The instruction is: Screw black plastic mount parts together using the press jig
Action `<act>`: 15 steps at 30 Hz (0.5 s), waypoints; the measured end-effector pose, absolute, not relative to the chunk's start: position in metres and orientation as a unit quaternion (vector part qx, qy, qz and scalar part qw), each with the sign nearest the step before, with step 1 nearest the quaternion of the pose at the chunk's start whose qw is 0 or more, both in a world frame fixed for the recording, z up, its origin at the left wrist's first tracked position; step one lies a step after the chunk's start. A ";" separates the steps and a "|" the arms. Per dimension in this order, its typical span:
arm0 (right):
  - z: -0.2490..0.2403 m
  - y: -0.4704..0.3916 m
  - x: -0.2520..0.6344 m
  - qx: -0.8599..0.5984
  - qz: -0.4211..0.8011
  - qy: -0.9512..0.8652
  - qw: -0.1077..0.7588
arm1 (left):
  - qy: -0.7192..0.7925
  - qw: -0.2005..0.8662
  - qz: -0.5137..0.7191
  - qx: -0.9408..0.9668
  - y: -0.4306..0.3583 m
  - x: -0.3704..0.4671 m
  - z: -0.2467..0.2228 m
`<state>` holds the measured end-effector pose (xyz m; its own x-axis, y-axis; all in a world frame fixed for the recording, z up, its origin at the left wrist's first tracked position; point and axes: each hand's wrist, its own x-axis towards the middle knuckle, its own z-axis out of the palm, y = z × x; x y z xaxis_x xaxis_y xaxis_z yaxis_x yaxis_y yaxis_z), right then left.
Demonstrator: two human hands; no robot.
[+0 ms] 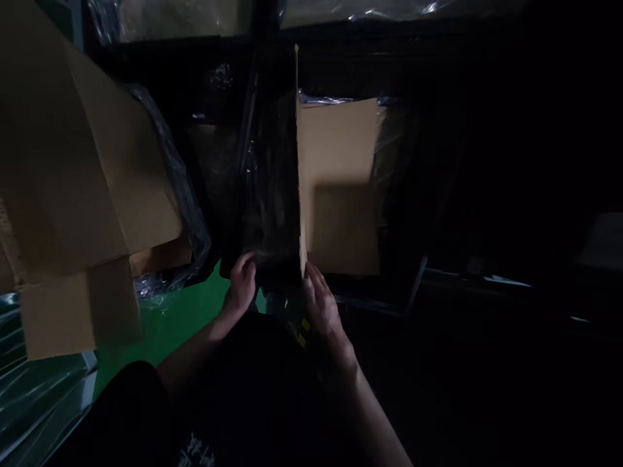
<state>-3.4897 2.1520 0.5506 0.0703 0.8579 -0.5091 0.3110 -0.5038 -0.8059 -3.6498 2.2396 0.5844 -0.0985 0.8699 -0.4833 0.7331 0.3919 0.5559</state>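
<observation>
In the dim middle of the view, my right hand (322, 301) grips the near end of a piece of cardboard (298, 162), which stands on edge and is seen almost edge-on. Just right of it is a flat brown cardboard panel (343, 143), partly in shadow. My left hand (242, 283) is closed, its fingertips at the near edge of dark, clear plastic film (270, 188). The film lies left of the upright cardboard, inside a black bin (409, 298). Darkness hides the bin's contents and much of its outline.
A large opened cardboard box (92, 149) fills the left side, with plastic wrap (178, 168) along its right. Green floor (178, 321) shows below. Plastic-covered goods (389, 11) line the top. Clear plastic sheeting (39, 389) is at lower left; the right is nearly black.
</observation>
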 end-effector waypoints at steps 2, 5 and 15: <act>0.550 2.132 -3.503 -0.702 0.506 -0.457 0.206 | 0.688 0.357 0.131 0.618 2.212 -3.664 0.610; 0.555 2.131 -3.536 -0.694 0.478 -0.528 0.106 | 0.566 0.279 0.116 0.767 2.207 -3.665 0.619; 0.580 2.142 -3.577 -0.696 0.431 -0.545 0.178 | 0.367 0.144 -0.380 0.837 2.291 -3.613 0.616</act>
